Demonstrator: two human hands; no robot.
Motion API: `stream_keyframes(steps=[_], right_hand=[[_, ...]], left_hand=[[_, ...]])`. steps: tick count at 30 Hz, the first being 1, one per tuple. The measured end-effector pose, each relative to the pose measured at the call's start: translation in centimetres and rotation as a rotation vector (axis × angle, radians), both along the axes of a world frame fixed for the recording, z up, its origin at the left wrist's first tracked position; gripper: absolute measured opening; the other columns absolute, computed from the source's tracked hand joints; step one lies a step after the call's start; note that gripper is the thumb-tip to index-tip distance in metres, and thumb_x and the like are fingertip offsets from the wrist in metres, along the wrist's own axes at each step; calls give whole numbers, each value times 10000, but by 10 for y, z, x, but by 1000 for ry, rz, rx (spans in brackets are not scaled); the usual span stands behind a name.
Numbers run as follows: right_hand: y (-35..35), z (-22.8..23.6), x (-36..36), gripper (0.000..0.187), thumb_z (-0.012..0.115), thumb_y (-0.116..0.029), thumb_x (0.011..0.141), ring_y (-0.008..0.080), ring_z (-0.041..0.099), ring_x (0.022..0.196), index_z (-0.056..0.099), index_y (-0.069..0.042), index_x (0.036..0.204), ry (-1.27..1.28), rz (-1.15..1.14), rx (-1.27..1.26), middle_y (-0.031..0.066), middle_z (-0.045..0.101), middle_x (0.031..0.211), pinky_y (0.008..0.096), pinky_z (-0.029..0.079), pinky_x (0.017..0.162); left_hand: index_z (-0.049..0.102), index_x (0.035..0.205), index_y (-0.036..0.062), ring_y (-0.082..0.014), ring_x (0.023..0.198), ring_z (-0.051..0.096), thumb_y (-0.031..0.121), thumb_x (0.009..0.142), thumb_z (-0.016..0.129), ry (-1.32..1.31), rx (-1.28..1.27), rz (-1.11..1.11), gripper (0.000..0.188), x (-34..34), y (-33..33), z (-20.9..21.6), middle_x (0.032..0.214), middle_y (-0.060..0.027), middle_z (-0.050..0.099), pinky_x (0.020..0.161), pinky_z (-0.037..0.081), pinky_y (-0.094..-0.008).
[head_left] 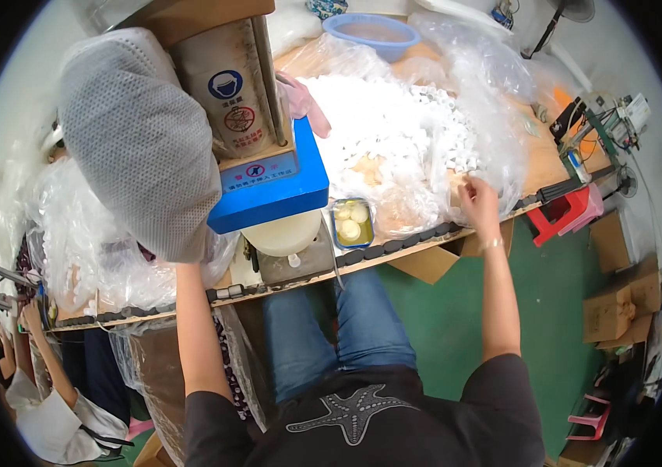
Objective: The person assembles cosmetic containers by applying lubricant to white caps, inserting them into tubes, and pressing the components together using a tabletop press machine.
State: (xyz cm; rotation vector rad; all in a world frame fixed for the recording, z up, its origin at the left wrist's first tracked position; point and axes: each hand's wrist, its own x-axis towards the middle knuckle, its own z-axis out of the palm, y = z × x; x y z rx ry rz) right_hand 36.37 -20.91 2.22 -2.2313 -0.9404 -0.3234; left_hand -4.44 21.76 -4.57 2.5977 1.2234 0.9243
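My right hand (480,206) is at the near right edge of a heap of small white pieces (393,117) on the table. Its fingers are pinched together; whatever is between them is too small to make out. My left forearm (194,327) reaches up behind a grey mesh cloth cover (140,140), which hides the left hand entirely. Right of the cover stands a machine with a blue housing (276,194) and a pale rounded part (283,233) below it. Beside the machine sits a small blue-rimmed tray (355,246) holding cream-coloured round pieces (350,229).
Clear plastic sheeting (494,78) surrounds the heap, and a blue basin (374,27) stands behind it. Dark padding (417,237) lines the table's front edge. Cardboard boxes (611,311) and a red stool (561,214) are at right. Another person's arm (49,350) shows at far left.
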Motion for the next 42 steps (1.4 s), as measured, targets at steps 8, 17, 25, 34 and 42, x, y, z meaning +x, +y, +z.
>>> stream_keyframes(steps=[8,17,25,34,42], right_hand=[[35,-29,92,227,558,-141,862,395,658,833,530,-71,1076,-200,-320,-653,234,661,861,479,536,696],[39,1,-1,72,605,-85,840,340,667,867,658,-70,887,144,119,-26,130,690,911,392,532,724],[104,-10,-130,77,719,-99,721,285,469,1010,701,-94,796,-177,690,-152,69,531,1087,409,390,843],[101,-10,-134,65,674,-116,780,295,437,955,667,-59,809,84,425,-10,92,505,960,399,353,835],[71,1,-158,66,545,-27,935,100,583,717,594,17,938,697,573,568,136,591,1155,211,483,633]], left_hand=[[604,1110,22,-421,1010,581,163,835,585,-293,-77,-77,309,-18,38,-47,1084,-238,619,840,471,-420],[614,1106,31,-419,1017,563,169,808,615,49,34,54,328,-4,-2,0,1081,-256,608,869,461,-444],[608,1180,13,-158,950,567,-21,840,655,-647,-48,-67,344,-3,-20,-4,1074,-94,619,849,445,-295],[603,1129,-6,-185,1038,577,-127,764,635,-880,-403,-416,386,-16,-139,58,1109,-110,663,923,432,-315],[586,1083,-15,-200,918,616,-50,814,617,-632,-354,-539,273,-3,-170,80,921,-119,643,799,466,-291]])
